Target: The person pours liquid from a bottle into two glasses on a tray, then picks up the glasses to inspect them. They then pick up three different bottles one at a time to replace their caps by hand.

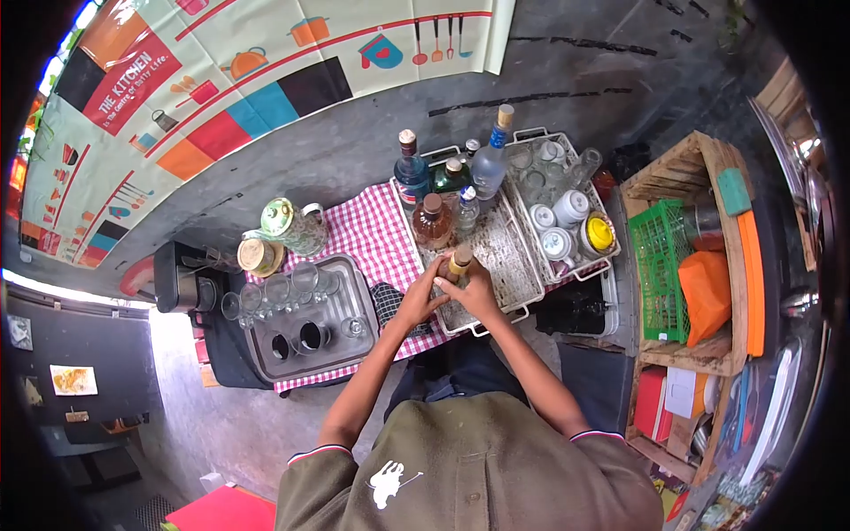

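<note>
Both hands close around a bottle with a cork-coloured top [459, 258], held upright over the metal tray [500, 257]; its lower body is hidden behind my fingers. My left hand [423, 294] wraps its left side, and my right hand [476, 292] grips the right side, fingers close to the neck. Just beyond stand a brown bottle [433, 221] and a small clear bottle [467, 212]. Farther back are a bottle with a blue-and-red label [412, 168], a green bottle [452, 176] and a tall clear bottle with a cork [490, 159].
Left, a grey tray [363, 354] carries several glasses and two dark cups. A floral pitcher [292, 226] stands behind it on the checkered cloth [359, 226]. At right, a white rack [580, 270] holds jars and glasses, beside a wooden crate [735, 354] with a green basket [657, 265].
</note>
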